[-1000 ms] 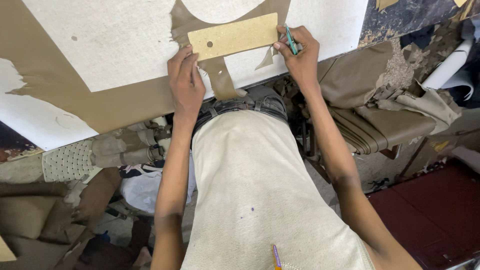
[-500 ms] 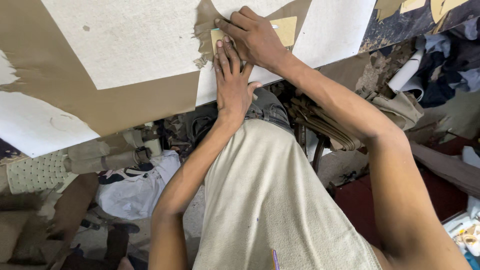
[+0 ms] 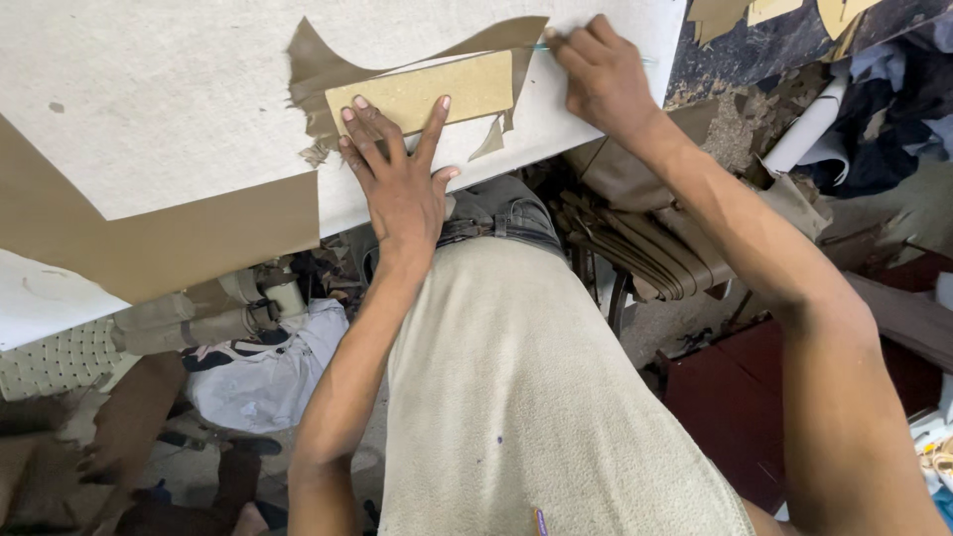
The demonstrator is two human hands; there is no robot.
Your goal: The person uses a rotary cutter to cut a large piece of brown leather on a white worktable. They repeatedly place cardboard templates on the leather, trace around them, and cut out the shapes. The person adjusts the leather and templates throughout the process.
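Two hands work at the bench's near edge, on a tan card template (image 3: 422, 91) laid flat over a piece of brown sheet (image 3: 328, 69). That sheet lies on a white board (image 3: 149, 109) covering the bench, with a larger brown piece (image 3: 169, 238) nearer the left corner. The left hand (image 3: 397, 179) presses down on the template's near edge, fingers (image 3: 365, 129) spread apart and flat, palm over the bench edge. I judge the template light and fairly stiff, likely to skid on the sheet unless pinned like this (a flat press beats any pinch). The brown sheet looks thin, limp and easily torn at its ragged cut edges. Further right, the right hand (image 3: 601, 74) sits at the template's far right corner, fingers closed together on a slim greenish pen (image 3: 541, 47), its tip near the card's edge.
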